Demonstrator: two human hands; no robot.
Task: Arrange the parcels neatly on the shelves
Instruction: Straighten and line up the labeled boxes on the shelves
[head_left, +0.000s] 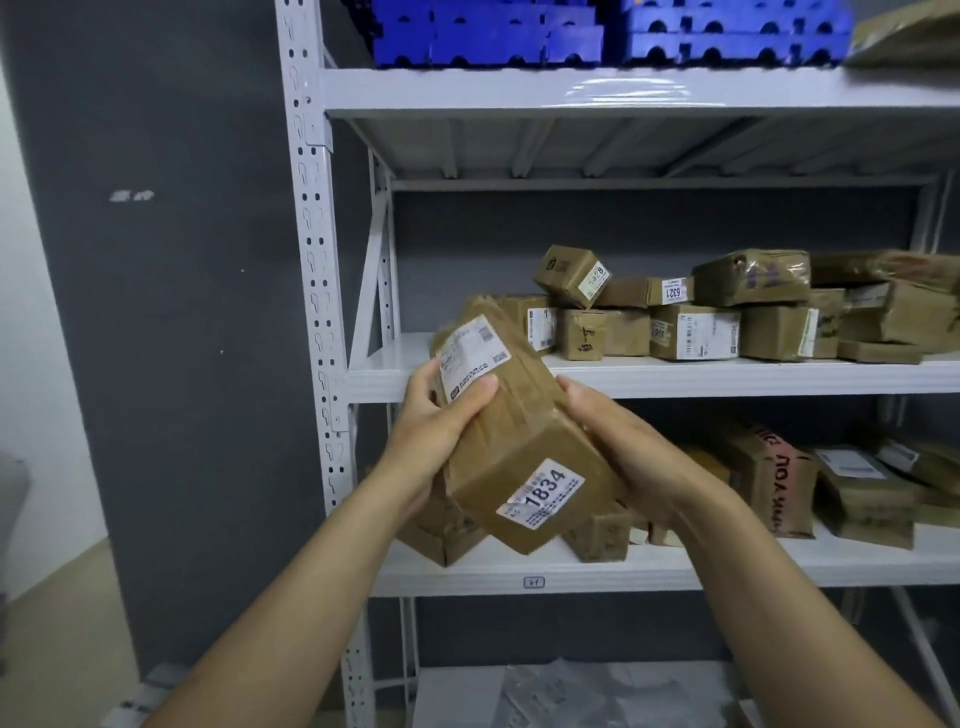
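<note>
I hold a long brown taped parcel in both hands in front of the white shelf unit. It tilts, with a white shipping label near its top and a sticker reading 1834 on its near end. My left hand grips its left side, thumb across the shipping label. My right hand cups its right side. The parcel's far end overlaps the front edge of the middle shelf at its left. Behind it on that shelf lie several small brown parcels, some stacked and askew.
The lower shelf carries more brown parcels, partly hidden by my hands, and a printed bag. Blue plastic crates fill the top shelf. White packets lie at the bottom. A dark grey wall stands left of the upright post.
</note>
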